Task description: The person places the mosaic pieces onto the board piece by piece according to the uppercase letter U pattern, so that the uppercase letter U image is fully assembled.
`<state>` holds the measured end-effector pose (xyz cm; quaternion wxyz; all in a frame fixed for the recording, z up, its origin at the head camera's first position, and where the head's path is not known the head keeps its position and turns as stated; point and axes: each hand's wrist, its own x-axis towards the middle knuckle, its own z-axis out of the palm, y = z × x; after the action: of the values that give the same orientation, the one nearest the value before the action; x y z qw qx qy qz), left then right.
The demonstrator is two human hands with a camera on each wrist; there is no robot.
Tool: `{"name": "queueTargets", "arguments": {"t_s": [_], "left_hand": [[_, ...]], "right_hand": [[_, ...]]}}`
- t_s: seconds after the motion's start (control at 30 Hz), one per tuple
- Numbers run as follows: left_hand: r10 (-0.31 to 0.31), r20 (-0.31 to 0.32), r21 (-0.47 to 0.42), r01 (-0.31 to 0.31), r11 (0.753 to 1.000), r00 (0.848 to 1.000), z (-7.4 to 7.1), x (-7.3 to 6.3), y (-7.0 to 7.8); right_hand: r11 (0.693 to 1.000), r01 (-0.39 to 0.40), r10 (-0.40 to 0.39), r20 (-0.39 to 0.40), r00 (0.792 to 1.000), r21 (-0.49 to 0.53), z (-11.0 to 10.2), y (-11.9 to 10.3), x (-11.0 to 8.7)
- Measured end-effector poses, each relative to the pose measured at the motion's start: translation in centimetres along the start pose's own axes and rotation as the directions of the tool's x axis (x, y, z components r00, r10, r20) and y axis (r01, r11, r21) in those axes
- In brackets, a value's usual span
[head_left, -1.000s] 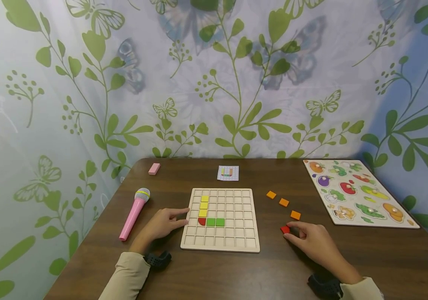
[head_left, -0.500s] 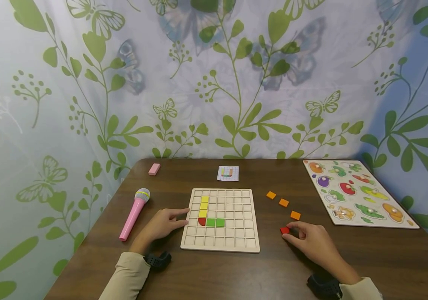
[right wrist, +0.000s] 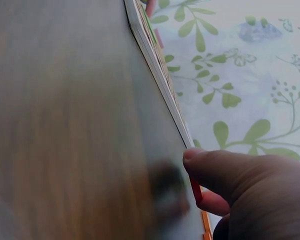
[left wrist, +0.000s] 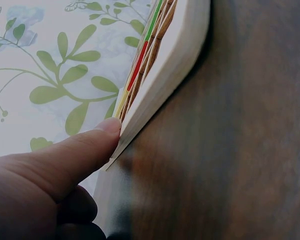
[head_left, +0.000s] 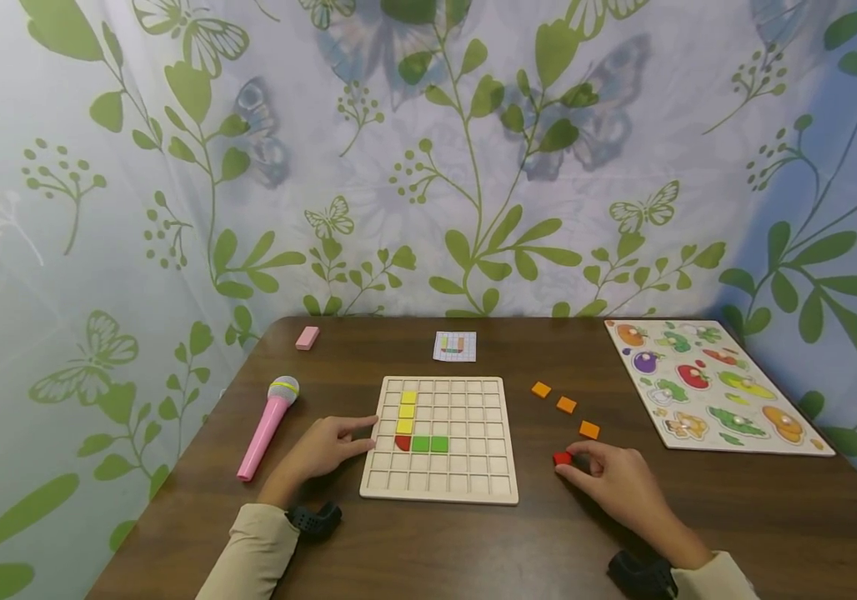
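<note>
A wooden grid board (head_left: 473,483) lies in the middle of the table in the head view. In its cells sit yellow square tiles (head_left: 407,412) in a column, a red rounded tile (head_left: 403,443) below them, and two green square tiles (head_left: 430,444) beside that. My left hand (head_left: 321,450) touches the board's left edge with extended thumb and index finger. To the right of the board, my right hand (head_left: 618,482) pinches a red tile (head_left: 561,458) between thumb and index finger, low over the table. Fingers partly hide this tile's shape. The right wrist view shows the red tile (right wrist: 195,189) edge-on.
Orange tiles (head_left: 567,405) lie in a slanting row right of the board. Behind it is a printed pattern card (head_left: 454,347). A pink toy microphone (head_left: 265,433) and pink block (head_left: 307,337) lie left. A vegetable puzzle board (head_left: 714,387) lies far right.
My right hand has shifted slightly left with the red tile pinched in it. My left hand stays at the board's edge. The head view has turned very slightly.
</note>
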<state>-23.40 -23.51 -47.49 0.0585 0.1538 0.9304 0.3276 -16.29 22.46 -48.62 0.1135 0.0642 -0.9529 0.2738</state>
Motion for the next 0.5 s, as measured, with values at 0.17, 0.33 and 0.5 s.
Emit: {"name": "queueTargets", "arguments": {"t_s": [0.17,0.33,0.5], "left_hand": [[-0.011,-0.002,-0.001,0.011,1.0,1.0,-0.07,-0.03,0.0],[-0.017,0.002,-0.007,0.017,1.0,1.0,-0.03,0.0,-0.06],[-0.02,0.002,-0.005,0.02,1.0,1.0,0.06,-0.01,-0.11]], "right_hand": [[1.0,-0.003,0.003,-0.01,1.0,0.004,0.1,-0.46,0.12],[1.0,0.008,-0.007,-0.026,1.0,0.015,0.35,-0.74,0.06],[0.999,0.03,-0.029,-0.043,0.999,0.033,0.8,-1.03,-0.18]]}}
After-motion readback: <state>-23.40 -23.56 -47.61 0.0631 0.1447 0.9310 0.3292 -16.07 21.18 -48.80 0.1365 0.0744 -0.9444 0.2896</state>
